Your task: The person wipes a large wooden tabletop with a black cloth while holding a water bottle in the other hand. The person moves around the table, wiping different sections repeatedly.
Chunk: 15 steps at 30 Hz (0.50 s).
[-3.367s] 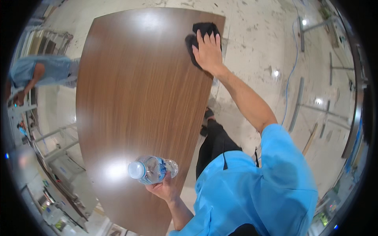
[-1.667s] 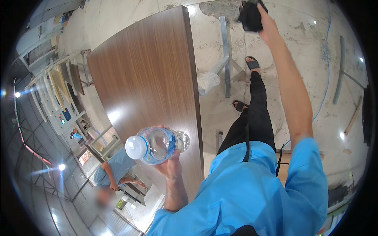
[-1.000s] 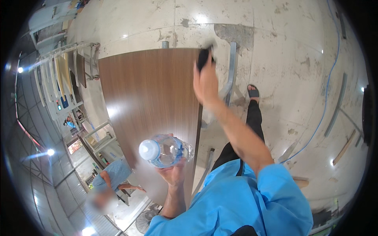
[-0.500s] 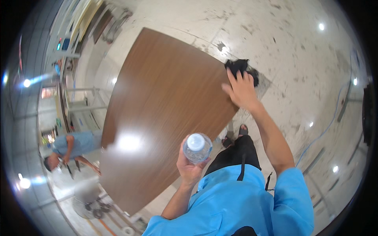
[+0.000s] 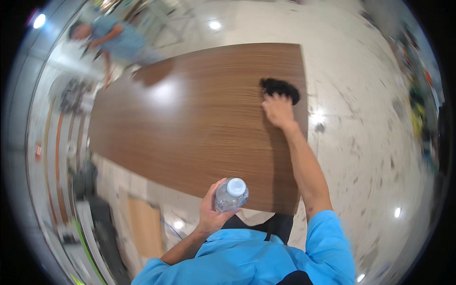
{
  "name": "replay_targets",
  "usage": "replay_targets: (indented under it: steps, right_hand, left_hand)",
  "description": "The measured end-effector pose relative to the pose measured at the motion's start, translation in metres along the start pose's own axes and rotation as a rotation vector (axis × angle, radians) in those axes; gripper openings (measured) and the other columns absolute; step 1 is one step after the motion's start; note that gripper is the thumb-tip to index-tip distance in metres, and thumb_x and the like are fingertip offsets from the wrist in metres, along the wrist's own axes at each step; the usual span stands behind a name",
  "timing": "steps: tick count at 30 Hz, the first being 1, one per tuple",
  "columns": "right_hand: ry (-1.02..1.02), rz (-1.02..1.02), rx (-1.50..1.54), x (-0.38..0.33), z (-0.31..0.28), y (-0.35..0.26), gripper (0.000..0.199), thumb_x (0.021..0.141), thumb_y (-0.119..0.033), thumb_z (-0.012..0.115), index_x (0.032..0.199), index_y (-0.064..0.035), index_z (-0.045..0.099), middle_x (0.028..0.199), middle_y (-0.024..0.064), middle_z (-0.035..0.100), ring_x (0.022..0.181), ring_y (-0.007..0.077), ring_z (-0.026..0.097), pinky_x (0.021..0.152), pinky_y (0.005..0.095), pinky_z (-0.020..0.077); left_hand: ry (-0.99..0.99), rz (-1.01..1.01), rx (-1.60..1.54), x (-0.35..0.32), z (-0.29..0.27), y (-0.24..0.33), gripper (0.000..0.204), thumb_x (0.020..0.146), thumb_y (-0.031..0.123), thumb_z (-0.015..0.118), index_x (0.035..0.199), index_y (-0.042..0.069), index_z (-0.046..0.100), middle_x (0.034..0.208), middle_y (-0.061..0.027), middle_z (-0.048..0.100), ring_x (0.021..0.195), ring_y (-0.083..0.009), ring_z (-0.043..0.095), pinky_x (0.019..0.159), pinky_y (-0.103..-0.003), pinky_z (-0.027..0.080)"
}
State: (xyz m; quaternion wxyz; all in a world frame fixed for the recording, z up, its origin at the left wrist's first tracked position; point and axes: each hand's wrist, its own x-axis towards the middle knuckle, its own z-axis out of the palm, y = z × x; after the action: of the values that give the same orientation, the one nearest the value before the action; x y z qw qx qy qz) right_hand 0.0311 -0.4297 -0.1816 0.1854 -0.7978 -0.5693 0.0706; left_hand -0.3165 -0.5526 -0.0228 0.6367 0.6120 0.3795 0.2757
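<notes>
My right hand (image 5: 278, 109) pressed black cloth (image 5: 280, 88) flat on worktop (image 5: 190, 123); left hand (image 5: 211, 213) fingers clasped water bottle (image 5: 230, 194). Advised even pressure, overlapping strokes.

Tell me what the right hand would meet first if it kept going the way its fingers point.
The black cloth: the right hand already touches it on the brown tabletop, fingers pointing away from the person.

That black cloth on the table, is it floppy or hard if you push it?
Probably floppy: the black cloth lies bunched in an uneven lump under the right hand. It likely slides easily, since the brown table looks smooth and shiny. It seems light and unlikely to roll.
</notes>
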Motion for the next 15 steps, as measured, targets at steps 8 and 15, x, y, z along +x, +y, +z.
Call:
replay_targets:
  steps: [8, 15]
  right_hand:
    - [-0.042, -0.091, -0.18, 0.073, 0.01, 0.065, 0.06, 0.105, -0.048, 0.038, 0.158, -0.0207, 0.035, 0.153, 0.0207, 0.046, 0.138, 0.0465, 0.042, 0.12, 0.0613, 0.0203]
    - [-0.134, -0.225, -0.225, 0.057, -0.001, 0.063, 0.064, 0.106, -0.05, 0.036, 0.16, -0.0173, 0.03, 0.155, 0.0255, 0.041, 0.142, 0.051, 0.035, 0.12, 0.0622, 0.016]
  left_hand:
    - [0.213, -0.065, 0.149, -0.061, 0.106, 0.017, 0.081, 0.079, 0.014, 0.087, 0.149, 0.007, 0.046, 0.139, -0.0115, 0.054, 0.131, -0.0246, 0.052, 0.113, -0.037, 0.039]
    - [0.408, 0.007, 0.065, -0.094, 0.164, 0.023, 0.077, 0.081, 0.015, 0.086, 0.148, 0.009, 0.048, 0.138, -0.0114, 0.055, 0.13, -0.0274, 0.053, 0.113, -0.039, 0.04]
